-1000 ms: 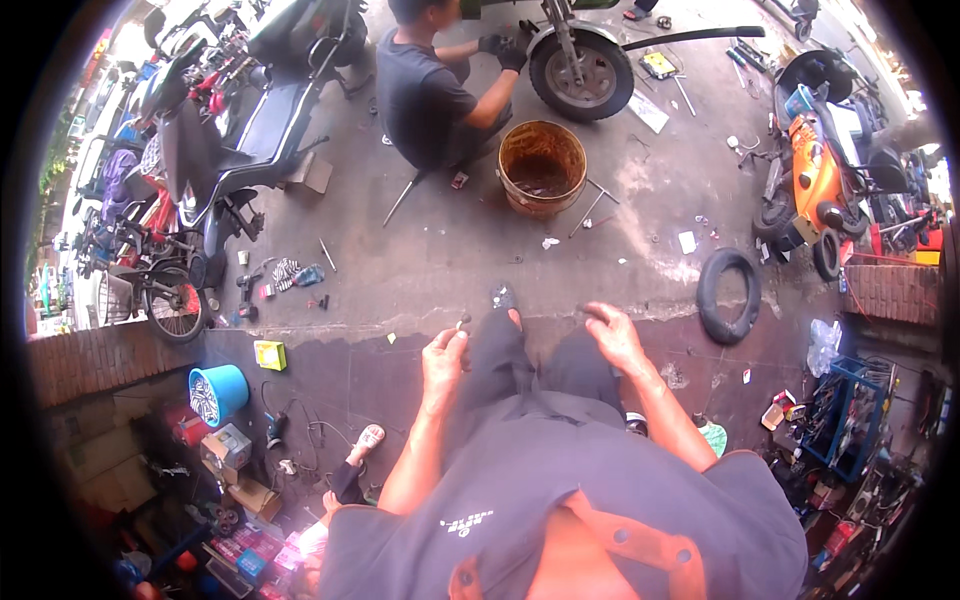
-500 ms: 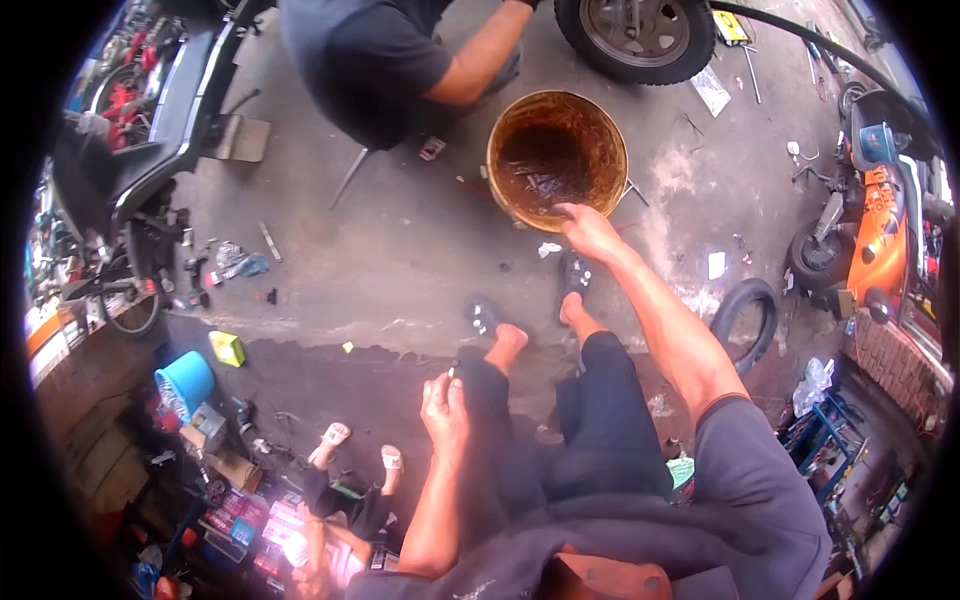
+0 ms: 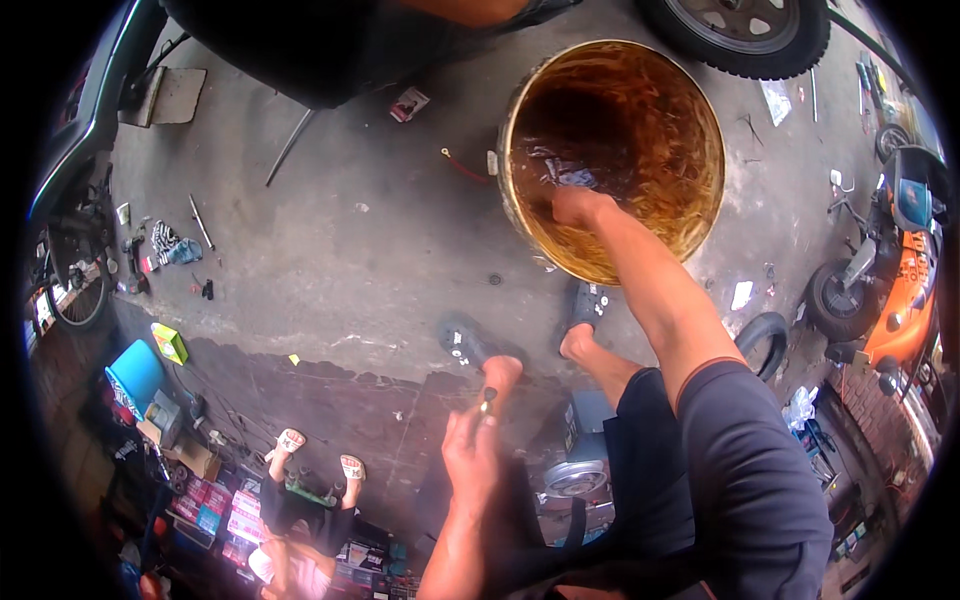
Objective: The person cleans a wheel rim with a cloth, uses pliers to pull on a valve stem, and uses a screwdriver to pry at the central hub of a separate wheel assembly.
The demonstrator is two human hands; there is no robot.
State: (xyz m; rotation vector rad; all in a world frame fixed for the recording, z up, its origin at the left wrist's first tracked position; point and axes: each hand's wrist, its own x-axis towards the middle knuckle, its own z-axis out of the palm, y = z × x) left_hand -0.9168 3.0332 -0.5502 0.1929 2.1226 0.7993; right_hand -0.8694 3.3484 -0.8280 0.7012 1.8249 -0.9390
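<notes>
A large rust-brown metal drum (image 3: 712, 170) stands open on the floor ahead, with dark liquid or residue and some pale scraps (image 3: 572, 175) in the bottom. My right arm reaches over its near rim. My right hand (image 3: 580, 207) is inside, near the scraps; its fingers are turned down and hidden. Closer to my body, my left hand (image 3: 470, 462) is raised and closed, pinching a small dark piece with a brass-coloured part (image 3: 488, 400). What that piece is, I cannot make out.
A person in dark clothes (image 3: 300, 40) works at the far left, beside a wheel with tyre (image 3: 745, 35). An orange scooter (image 3: 900, 300) and an inner tube (image 3: 765, 340) stand right. Another person (image 3: 290, 560) sits lower left, near a blue bucket (image 3: 140, 375).
My right hand has moved from the drum's near rim down inside it. I have leaned forward, so the drum looks larger and nearer. My left hand stays closed on the small piece.
</notes>
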